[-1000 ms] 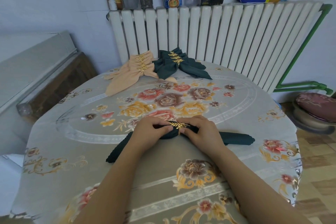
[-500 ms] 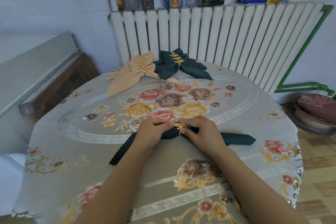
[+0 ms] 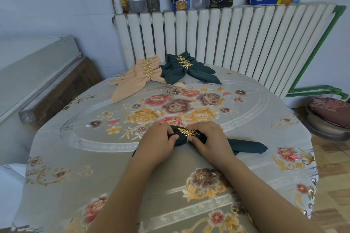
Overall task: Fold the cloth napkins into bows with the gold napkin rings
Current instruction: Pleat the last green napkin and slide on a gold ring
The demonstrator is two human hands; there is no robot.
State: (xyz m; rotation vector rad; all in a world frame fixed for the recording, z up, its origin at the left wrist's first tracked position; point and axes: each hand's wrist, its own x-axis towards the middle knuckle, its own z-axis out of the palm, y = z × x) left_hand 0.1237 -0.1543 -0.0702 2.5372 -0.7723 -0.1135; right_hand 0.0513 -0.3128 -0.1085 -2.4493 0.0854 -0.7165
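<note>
My left hand point(image 3: 157, 143) and right hand point(image 3: 209, 141) both grip dark green napkin point(image 3: 246, 146), fingers curled round bunched middle, near table point(image 3: 75, 157) centre toward near edge. Gold napkin ring point(image 3: 188, 132) sits on bunch between hands. Step: seating ring at centre. Next, I judge: fan both ends into bow, move to finished bows point(image 3: 170, 70) at far edge.

Soft, even daylight w/ cool blue cast — no hard shadows, only faint ones under the forearms. Mild sheen on the glossy floral plastic tablecloth point(image 3: 79, 157). Wide-angle distortion: white ribbed radiator point(image 3: 246, 43) and green pipe point(image 3: 312, 66) lean at the edges. Centre sharp, corners slightly soft — overall compression blur.
</note>
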